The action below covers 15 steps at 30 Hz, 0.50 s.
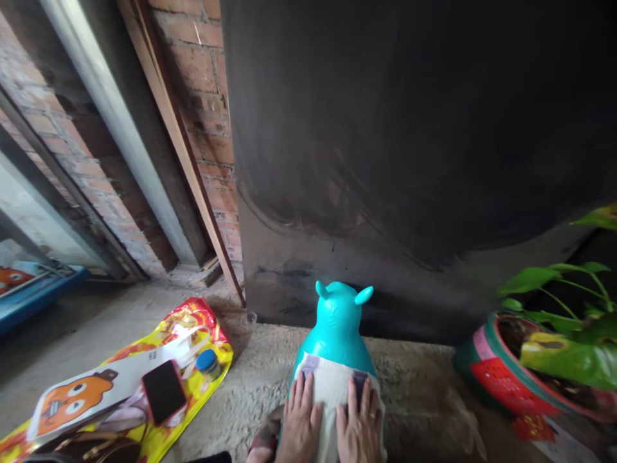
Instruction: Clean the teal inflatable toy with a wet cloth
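Observation:
A turquoise inflatable animal toy (337, 325) with two small ears stands on the concrete floor, facing a dark metal panel. A white cloth (332, 386) with purple patches lies over its back. My left hand (300, 421) rests flat on the cloth's left side, fingers together and pointing forward. Flat on the cloth's right side lies my right hand (359, 426), a ring on one finger. Both palms press down on the cloth and neither grips it.
A yellow and red plastic bag (193, 325) lies at left, bearing a phone (164, 391), a blue-capped jar (208, 363) and an orange cartoon card (72, 400). A potted plant (486, 373) stands at right. Brick wall (202, 90) and leaning planks rise behind.

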Motion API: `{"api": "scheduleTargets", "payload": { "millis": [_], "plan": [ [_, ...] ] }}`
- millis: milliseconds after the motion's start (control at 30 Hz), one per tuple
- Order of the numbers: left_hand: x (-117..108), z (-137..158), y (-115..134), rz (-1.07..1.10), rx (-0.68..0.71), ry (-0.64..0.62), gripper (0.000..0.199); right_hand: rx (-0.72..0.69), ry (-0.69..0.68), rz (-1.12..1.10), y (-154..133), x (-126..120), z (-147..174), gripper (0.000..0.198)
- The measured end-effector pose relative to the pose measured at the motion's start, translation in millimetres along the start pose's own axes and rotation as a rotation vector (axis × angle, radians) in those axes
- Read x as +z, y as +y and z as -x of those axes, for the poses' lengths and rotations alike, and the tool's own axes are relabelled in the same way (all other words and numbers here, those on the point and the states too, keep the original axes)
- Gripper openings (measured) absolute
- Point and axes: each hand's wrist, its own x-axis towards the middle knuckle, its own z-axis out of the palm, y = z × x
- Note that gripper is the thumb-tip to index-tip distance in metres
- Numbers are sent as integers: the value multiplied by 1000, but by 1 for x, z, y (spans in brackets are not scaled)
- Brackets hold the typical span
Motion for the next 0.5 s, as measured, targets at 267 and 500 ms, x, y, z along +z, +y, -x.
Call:
{"api": "scheduleTargets", "payload": {
  "millis": [267, 500],
  "plan": [
    [6, -59, 2, 54, -49, 33, 58, 46, -157, 119, -31, -22, -64, 56],
    [-3, -30, 1, 56, -46, -43, 59, 67, -89, 223, -33, -21, -6, 52]
  ]
}}
